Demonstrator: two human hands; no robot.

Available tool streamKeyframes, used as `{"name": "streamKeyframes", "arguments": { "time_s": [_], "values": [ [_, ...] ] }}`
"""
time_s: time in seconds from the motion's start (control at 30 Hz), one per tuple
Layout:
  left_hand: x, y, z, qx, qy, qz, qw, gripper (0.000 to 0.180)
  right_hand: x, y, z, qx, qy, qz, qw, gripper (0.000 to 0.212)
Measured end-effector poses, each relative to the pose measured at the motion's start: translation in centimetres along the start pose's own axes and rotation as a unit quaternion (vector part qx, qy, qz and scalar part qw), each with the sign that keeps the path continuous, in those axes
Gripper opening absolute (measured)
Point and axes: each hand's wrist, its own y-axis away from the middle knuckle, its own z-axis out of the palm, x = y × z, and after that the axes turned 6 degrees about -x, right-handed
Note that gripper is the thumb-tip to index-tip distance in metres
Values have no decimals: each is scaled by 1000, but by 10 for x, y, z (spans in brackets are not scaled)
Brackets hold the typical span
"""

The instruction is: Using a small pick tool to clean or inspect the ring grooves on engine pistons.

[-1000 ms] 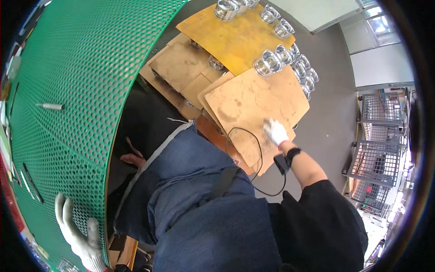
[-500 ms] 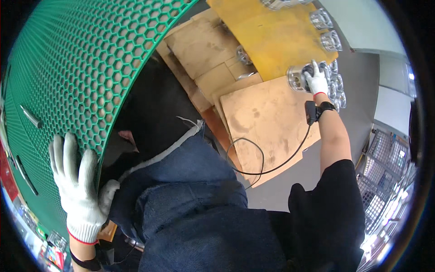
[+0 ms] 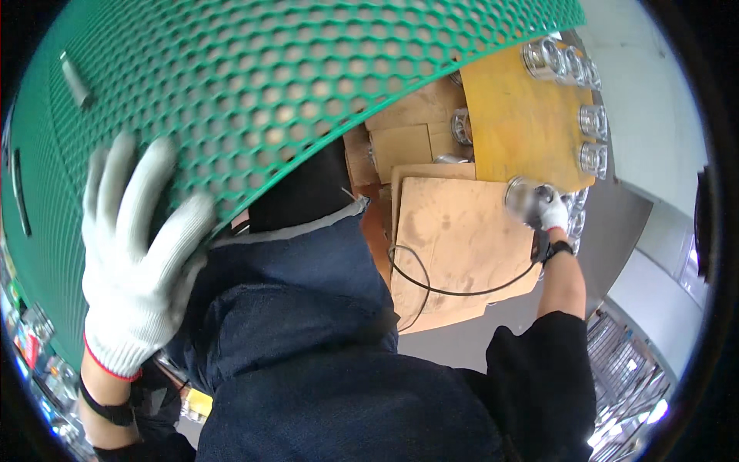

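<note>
My left hand (image 3: 138,254), in a white knitted glove, lies open with spread fingers on the edge of a green honeycomb mat (image 3: 254,100). It holds nothing. On the far right my gloved right hand (image 3: 555,212) grips a shiny metal piston (image 3: 520,199), slightly blurred, over the corner of a cardboard sheet (image 3: 454,231). My fingers are closed at the piston's right side, though some are hidden. Several more pistons stand beside that hand and along the edge of a yellow sheet (image 3: 516,115), among them one piston (image 3: 593,159).
A short metal rod (image 3: 75,79) and a dark thin tool (image 3: 19,192) lie on the mat. A black cable (image 3: 462,292) loops over the cardboard to my right wrist. Wire-mesh cages (image 3: 627,358) stand at lower right. Another piston (image 3: 461,125) sits by the stacked cardboard.
The view has swung, so the mat covers more of the top. The piston under my right hand has shifted toward the cardboard, with the hand at its right side. My left hand stays spread on the mat.
</note>
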Motion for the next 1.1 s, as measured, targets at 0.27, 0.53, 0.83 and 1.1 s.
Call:
{"name": "streamKeyframes", "arguments": {
  "time_s": [0.27,0.53,0.83,1.1],
  "values": [
    [3,5,18,113,47,19,992,73,-70,131,38,5,-102,-99,990,45],
    [8,41,17,206,152,138,957,66,-172,328,-32,49,18,-348,936,46],
    [-34,240,50,276,293,-6,915,54,-372,497,-139,116,222,-684,685,43],
    [-22,375,105,359,277,-273,848,45,-595,526,-92,204,168,-737,622,41]
  ]
}}
